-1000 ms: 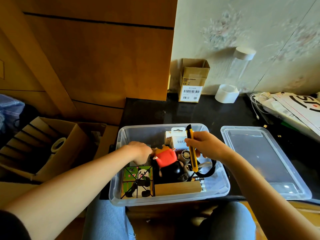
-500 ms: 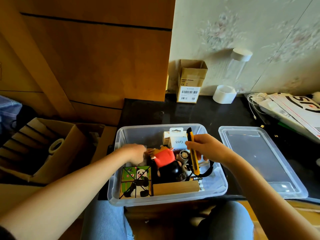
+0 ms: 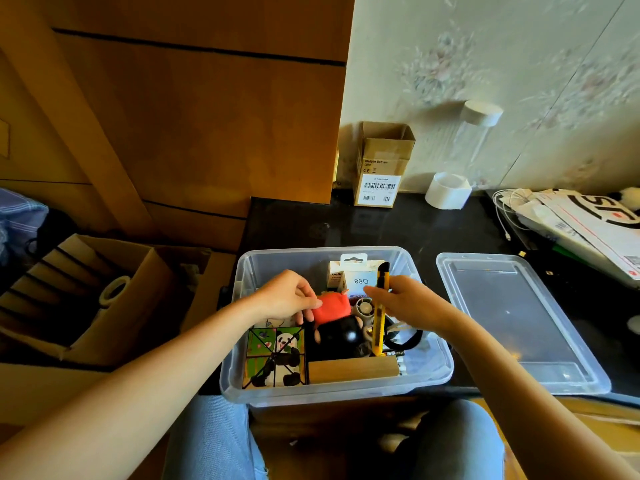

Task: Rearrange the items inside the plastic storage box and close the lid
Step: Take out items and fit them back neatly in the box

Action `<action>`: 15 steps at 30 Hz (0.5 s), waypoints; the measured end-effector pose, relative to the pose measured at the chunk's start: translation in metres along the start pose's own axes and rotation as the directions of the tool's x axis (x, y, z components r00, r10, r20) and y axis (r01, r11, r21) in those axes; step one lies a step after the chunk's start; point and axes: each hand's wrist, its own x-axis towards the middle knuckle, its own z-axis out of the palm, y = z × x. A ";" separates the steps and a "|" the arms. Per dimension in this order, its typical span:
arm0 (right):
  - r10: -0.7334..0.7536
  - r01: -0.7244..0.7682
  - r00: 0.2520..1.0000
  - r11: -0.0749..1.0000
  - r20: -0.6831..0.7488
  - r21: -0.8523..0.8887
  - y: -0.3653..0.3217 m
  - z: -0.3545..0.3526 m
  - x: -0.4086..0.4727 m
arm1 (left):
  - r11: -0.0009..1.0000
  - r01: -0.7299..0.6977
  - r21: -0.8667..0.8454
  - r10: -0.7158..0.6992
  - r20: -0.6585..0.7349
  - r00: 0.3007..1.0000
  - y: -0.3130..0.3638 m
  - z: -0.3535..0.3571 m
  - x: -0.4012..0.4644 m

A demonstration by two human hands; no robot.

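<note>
From the head view, the clear plastic storage box (image 3: 337, 389) is seen at the near edge of a dark tabletop (image 3: 398, 226), with its lid (image 3: 512, 320) lying flat just to the right, not yet fitted. The red soft toy (image 3: 332, 308) in the middle of the box is pinched by the left hand (image 3: 285, 297) between thumb and fingers; it is judged light and squashy, so it can be taken anywhere on its body. The yellow utility knife (image 3: 380, 313) is held upright by the right hand (image 3: 408, 303), fingers curled round its shaft; it is judged stiff, light and somewhat slick, best gripped mid-handle away from the blade end. A panda puzzle cube (image 3: 275, 358) and a wooden block (image 3: 353, 370) lie at the near side of the box, small white cartons (image 3: 360, 280) at the far side. Against the floral wall stand a small cardboard box (image 3: 382, 164) and a white tape roll (image 3: 446, 190); wooden panelling and an open carton (image 3: 104, 289) are at the left.
</note>
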 end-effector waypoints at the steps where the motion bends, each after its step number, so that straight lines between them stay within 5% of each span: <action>1: -0.019 0.020 0.997 1.000 -0.071 0.018 0.000 -0.001 0.000 | 1.000 -0.016 -0.003 0.016 -0.040 0.999 0.001 -0.002 -0.001; 5: 0.004 0.005 0.996 0.995 -0.090 0.102 -0.005 -0.009 0.002 | 0.995 -0.076 -0.070 0.059 -0.216 0.975 0.011 -0.018 -0.007; 10: 0.140 -0.116 0.989 0.931 0.044 -0.347 -0.010 -0.003 0.006 | 0.993 -0.079 -0.089 0.042 -0.357 0.933 0.013 -0.035 -0.020; 12: 0.055 -0.061 0.998 0.902 -0.026 -0.427 -0.011 -0.001 0.007 | 0.981 -0.059 -0.184 -0.008 -0.342 0.940 0.013 -0.036 -0.023; 15: -0.221 0.214 0.975 0.928 0.011 -0.305 -0.023 0.002 0.006 | 0.877 0.029 -0.479 -0.161 -0.237 0.958 0.016 -0.037 -0.027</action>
